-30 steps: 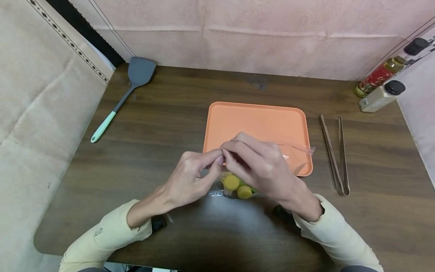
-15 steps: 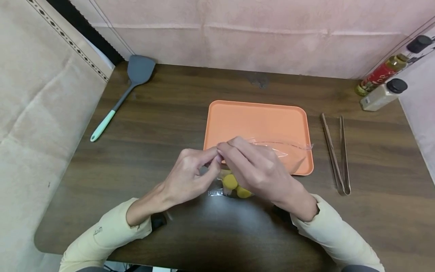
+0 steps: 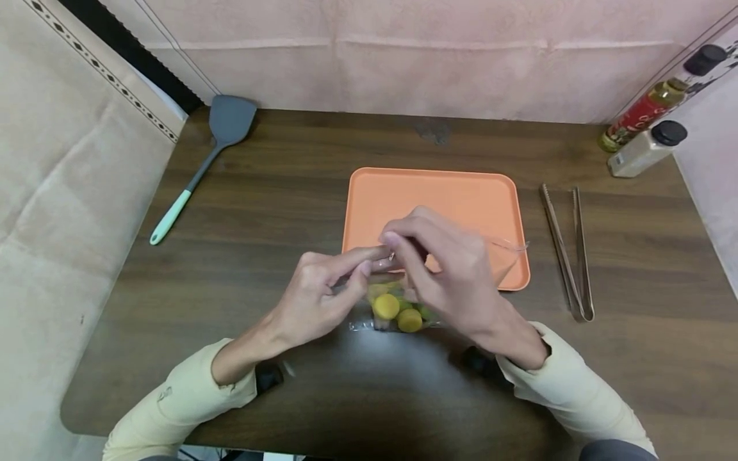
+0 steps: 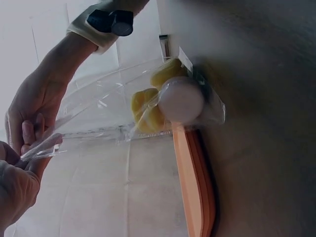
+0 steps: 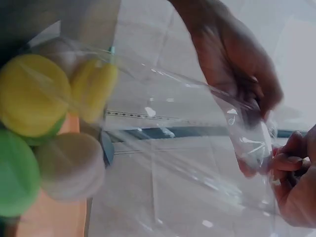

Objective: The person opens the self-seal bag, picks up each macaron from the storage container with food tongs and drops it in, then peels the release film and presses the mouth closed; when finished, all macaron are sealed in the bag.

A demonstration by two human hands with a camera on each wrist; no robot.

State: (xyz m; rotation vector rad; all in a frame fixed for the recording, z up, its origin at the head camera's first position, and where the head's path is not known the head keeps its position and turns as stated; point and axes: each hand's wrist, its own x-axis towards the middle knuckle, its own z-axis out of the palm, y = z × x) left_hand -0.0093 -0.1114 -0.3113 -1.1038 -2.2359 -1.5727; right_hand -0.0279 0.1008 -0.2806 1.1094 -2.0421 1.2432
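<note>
Both hands are at the top of a clear plastic bag in front of the chest. My left hand pinches its edge between thumb and forefinger. Close beside it, my right hand has curled fingers with thumb and forefinger together, pinching the bag's rim. In the bag's bottom lie several macarons: a yellow macaron, a green macaron and a pale macaron show in the right wrist view. The bag's bottom rests by the near edge of an orange tray, with its loose film over the tray's right part.
Metal tongs lie to the right of the tray. A spatula with a mint handle lies at the left. A red-labelled bottle and a black-capped jar stand at the back right of the wooden table.
My right hand has risen slightly away from the left fingertips, and its thumb and forefinger have come into sight. More of the macarons shows between the hands. The head view has shifted a little.
</note>
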